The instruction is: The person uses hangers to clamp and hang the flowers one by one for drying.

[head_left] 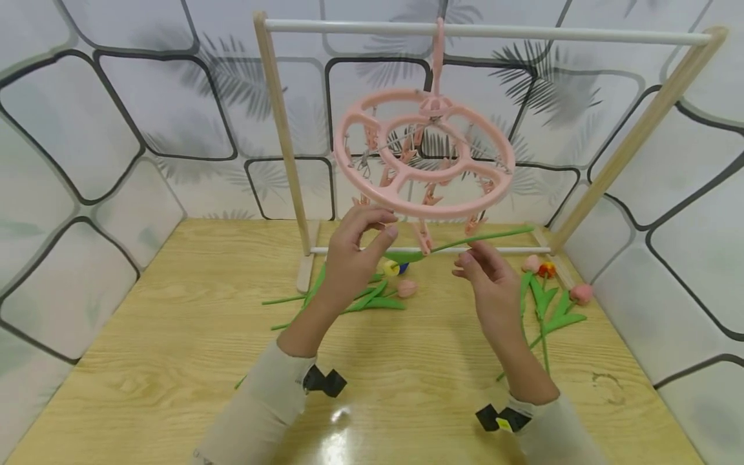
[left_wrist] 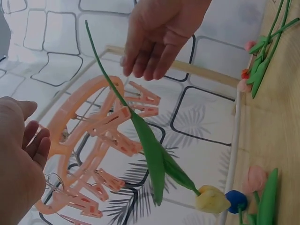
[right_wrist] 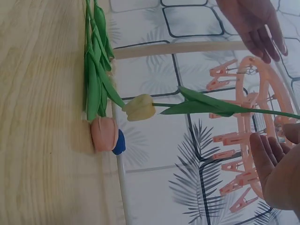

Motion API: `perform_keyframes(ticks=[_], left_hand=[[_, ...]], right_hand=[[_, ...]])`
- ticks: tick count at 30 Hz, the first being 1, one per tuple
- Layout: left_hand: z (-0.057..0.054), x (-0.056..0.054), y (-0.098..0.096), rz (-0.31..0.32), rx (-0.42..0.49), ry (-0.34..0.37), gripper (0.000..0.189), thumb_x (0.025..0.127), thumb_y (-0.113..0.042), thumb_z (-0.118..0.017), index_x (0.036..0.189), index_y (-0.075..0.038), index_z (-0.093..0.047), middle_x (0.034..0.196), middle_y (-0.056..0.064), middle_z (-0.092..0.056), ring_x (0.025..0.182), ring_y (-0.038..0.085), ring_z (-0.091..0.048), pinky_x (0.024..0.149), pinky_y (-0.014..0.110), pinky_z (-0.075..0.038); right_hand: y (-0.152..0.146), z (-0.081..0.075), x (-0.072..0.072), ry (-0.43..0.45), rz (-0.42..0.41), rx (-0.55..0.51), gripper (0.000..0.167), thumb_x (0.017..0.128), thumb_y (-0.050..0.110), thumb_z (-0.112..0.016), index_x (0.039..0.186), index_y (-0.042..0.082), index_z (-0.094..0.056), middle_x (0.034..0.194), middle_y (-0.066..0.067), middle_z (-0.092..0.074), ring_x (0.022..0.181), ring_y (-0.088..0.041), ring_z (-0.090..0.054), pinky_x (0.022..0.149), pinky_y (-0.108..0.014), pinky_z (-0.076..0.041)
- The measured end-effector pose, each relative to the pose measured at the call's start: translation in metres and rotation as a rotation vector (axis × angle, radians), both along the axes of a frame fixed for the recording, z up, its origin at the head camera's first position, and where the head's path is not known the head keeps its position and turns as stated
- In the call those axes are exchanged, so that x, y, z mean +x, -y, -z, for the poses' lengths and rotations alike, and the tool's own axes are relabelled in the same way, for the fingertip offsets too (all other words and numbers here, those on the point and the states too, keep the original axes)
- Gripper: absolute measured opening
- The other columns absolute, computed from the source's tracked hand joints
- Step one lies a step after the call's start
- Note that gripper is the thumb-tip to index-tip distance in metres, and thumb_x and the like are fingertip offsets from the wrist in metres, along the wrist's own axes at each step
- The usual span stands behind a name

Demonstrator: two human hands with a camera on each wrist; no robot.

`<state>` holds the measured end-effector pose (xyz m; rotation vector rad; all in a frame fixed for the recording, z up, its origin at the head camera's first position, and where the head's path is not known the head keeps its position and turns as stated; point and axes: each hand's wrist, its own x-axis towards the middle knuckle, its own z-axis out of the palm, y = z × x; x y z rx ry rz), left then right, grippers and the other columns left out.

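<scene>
A pink round clip hanger (head_left: 427, 210) hangs by its hook from a white rail. One of its clothespins (head_left: 425, 237) grips the stem of a yellow tulip (left_wrist: 212, 199), which hangs tilted with its bloom low and its green stem (head_left: 501, 234) reaching out to the right. My left hand (head_left: 358, 248) is just below the ring's left front, fingers loosely bent with nothing between them. Beside the stem, my right hand (head_left: 493, 284) has relaxed fingers and holds nothing. The right wrist view shows the tulip's leaves (right_wrist: 206, 103) below the clothespin.
A wooden-legged rack with a white top rail (head_left: 360, 27) stands at the back of the table (head_left: 192, 349). Left of centre lie tulips, including a pink one (head_left: 407, 288) and a blue one (left_wrist: 236, 200). More tulips, pink (head_left: 581, 294) and red-orange (head_left: 546, 270), lie at the right.
</scene>
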<state>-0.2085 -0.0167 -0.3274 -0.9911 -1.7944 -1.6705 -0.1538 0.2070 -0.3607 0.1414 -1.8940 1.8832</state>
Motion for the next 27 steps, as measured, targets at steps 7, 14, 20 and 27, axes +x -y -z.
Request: perform_keyframes(ticks=[7,14,20,27], left_hand=[[-0.020,-0.008,0.009,-0.135,-0.140,-0.244,0.018,0.093,-0.003,-0.071,0.111,0.000,-0.070,0.120,0.016,-0.063,0.110,0.027,-0.059,0.097,0.036,-0.049],[-0.033,-0.024,0.013,-0.106,-0.249,-0.371,0.024,0.092,-0.005,-0.074,0.115,0.001,-0.070,0.120,0.016,-0.062,0.121,0.030,-0.056,0.110,0.037,-0.043],[-0.037,-0.038,0.013,-0.119,-0.321,-0.441,0.025,0.089,-0.010,-0.077,0.112,-0.002,-0.073,0.115,0.014,-0.069,0.115,0.029,-0.059,0.109,0.041,-0.041],[-0.038,-0.045,0.012,-0.169,-0.435,-0.456,0.022,0.092,-0.018,-0.076,0.109,-0.006,-0.076,0.112,0.008,-0.073,0.111,0.024,-0.062,0.107,0.041,-0.041]], right_hand=[[-0.022,0.010,0.012,0.055,0.024,0.075,0.033,0.100,0.017,-0.065,0.128,-0.001,-0.063,0.105,-0.005,-0.066,0.094,-0.015,-0.069,0.084,-0.025,-0.059],[-0.052,0.017,0.026,0.138,0.036,0.236,0.037,0.102,0.022,-0.061,0.133,0.001,-0.059,0.109,-0.002,-0.065,0.092,-0.007,-0.070,0.085,-0.019,-0.057],[-0.081,0.023,0.040,0.203,0.081,0.440,0.043,0.104,0.028,-0.058,0.140,0.004,-0.056,0.115,0.001,-0.064,0.092,-0.006,-0.070,0.085,-0.013,-0.054],[-0.120,0.031,0.043,0.202,0.088,0.406,0.032,0.102,0.018,-0.062,0.131,0.006,-0.062,0.099,0.013,-0.070,0.086,0.001,-0.068,0.076,-0.015,-0.057]])
